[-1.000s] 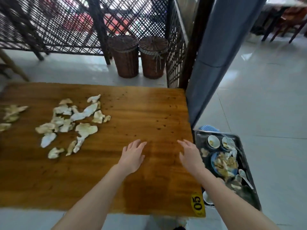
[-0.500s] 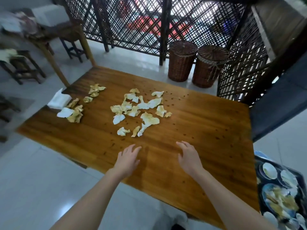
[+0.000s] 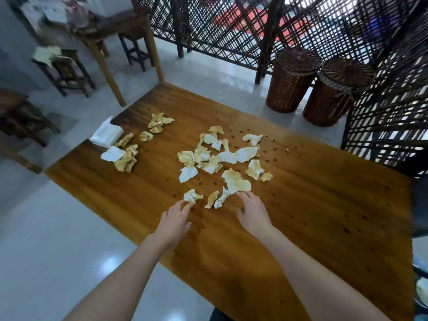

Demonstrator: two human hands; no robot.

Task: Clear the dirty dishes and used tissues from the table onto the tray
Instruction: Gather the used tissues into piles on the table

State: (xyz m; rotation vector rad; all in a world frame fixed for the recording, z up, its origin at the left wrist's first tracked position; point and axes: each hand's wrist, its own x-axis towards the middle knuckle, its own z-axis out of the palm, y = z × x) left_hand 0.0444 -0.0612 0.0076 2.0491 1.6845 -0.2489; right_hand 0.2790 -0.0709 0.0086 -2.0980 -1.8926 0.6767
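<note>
Reaching over the table (image 3: 301, 228), the left hand (image 3: 174, 220) and right hand (image 3: 252, 213), fingers loose and empty, meet the used tissues (image 3: 222, 163), which I judge must next be gathered.

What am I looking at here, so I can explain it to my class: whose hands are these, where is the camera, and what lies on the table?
There is no machine: these are a person's two bare arms. The one camera sits on their head, looking forward and down. The left hand and the right hand stretch over a wooden table, fingers relaxed, holding nothing. Their fingertips reach the near edge of a scatter of used tissues, crumpled and stained yellowish. A smaller heap lies farther left, beside a white tissue pack at the table's edge. Two wicker baskets stand on the floor behind.
</note>
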